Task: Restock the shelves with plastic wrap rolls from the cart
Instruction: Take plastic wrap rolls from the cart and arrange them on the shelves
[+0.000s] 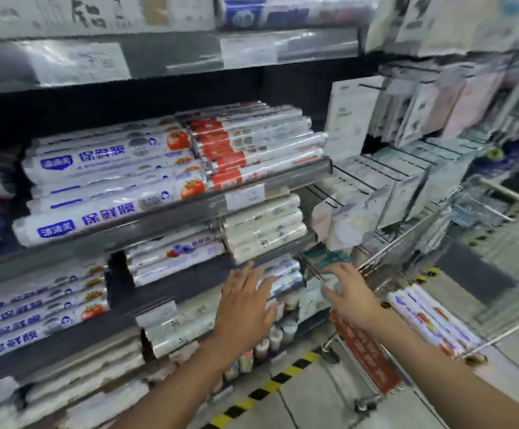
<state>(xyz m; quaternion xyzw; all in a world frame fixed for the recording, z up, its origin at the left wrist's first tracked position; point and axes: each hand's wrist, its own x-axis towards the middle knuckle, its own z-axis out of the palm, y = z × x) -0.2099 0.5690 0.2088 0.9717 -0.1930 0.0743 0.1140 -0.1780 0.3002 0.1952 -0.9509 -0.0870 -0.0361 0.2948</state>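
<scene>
The left hand (245, 301), fingers spread flat, is pressing a white film-wrapped plastic wrap roll (284, 267) at the grey shelf's (171, 289) right end. The right hand (349, 292) is curling beside it, its grip too blurred to tell. The roll is probably light, stiff and slick, so gripping it mid-length seems best.

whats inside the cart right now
A few white plastic wrap rolls lie in the wire cart. The right arm covers part of the basket; the rest is blurred.
</scene>
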